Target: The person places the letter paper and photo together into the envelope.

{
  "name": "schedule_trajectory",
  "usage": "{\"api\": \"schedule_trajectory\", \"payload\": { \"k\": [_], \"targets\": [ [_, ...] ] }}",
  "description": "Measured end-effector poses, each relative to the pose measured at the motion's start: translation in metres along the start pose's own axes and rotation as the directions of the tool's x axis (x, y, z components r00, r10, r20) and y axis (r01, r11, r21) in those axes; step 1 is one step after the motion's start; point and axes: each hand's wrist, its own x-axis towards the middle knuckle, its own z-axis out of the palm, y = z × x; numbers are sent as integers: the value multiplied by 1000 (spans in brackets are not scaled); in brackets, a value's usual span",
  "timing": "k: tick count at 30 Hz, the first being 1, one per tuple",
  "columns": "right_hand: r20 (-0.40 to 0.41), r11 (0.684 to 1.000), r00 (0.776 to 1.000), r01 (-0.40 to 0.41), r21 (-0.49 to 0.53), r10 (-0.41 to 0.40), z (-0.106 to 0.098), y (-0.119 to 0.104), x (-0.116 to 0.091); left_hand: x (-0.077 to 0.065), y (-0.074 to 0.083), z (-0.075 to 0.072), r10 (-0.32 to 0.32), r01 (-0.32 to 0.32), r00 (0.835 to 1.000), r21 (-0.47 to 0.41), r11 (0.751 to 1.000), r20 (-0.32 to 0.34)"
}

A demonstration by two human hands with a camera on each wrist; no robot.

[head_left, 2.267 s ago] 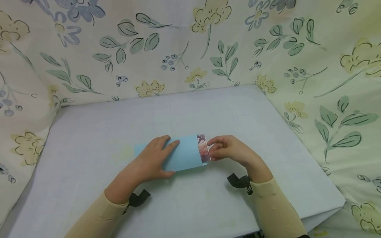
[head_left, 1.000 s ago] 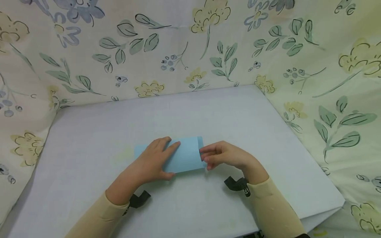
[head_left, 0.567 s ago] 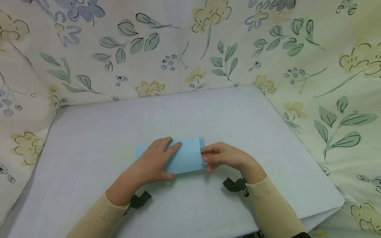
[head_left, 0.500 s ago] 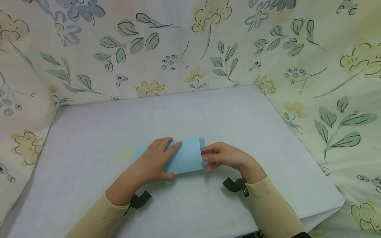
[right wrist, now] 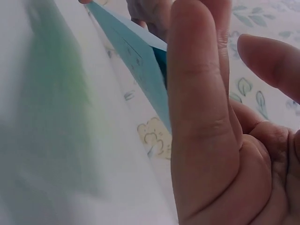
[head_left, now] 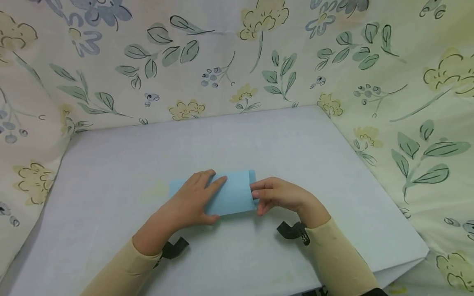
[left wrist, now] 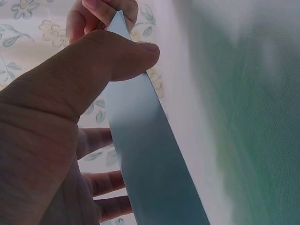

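A light blue envelope [head_left: 235, 193] lies across the middle of the head view, its mouth toward the right. My left hand [head_left: 189, 203] grips it from above by its long edges, fingers at the far edge, thumb at the near one. The left wrist view has the thumb [left wrist: 112, 54] across the envelope's face [left wrist: 150, 154]. My right hand [head_left: 285, 197] is at the mouth, with straight fingertips reaching into it. In the right wrist view the thumb [right wrist: 272, 65] stands apart from the fingers, and the envelope's opening [right wrist: 160, 63] gapes beside them. The envelope's inside is hidden.
A white cloth covers the table [head_left: 185, 148]. Floral fabric [head_left: 222, 53] hangs behind it and along both sides. The table's front edge [head_left: 307, 287] shows at the bottom right. A black strap piece [head_left: 292, 230] sticks out at each wrist.
At first a printed picture card stuck out of the envelope's mouth at my right fingers; now it is out of sight inside. My right hand moved left to the mouth; my left hand barely shifted.
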Motion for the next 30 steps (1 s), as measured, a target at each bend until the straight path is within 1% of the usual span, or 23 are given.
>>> {"api": "schedule_trajectory", "payload": {
  "k": [4,8,15,21,26,28,30],
  "targets": [
    [-52,999,998,-25,-31,24,-2,-3,-4,0,-1,-1,5,-5,1000,0,1000,5],
    [-102,997,994,-32,-65,25,-7,-4,-8,0,-1,-1,1,-1,1000,-5,1000,13],
    [-128,995,992,-30,-99,17,-15,-8,-13,-1,-2,0,-13,14,999,-13,1000,30],
    [-148,990,989,-24,-140,3,-17,-11,-17,-1,-3,0,-16,16,999,-18,1000,28],
    [-188,977,982,-50,-205,11,-19,-12,-18,-1,-4,1,-17,18,999,-18,1000,35],
    [-222,969,975,-74,-237,20,-19,-11,-18,-2,-4,1,-18,18,999,-14,1000,38],
    [-265,953,964,-101,-285,23,-20,-10,-19,-2,-4,0,-18,19,999,-14,1000,40]
  ]
}}
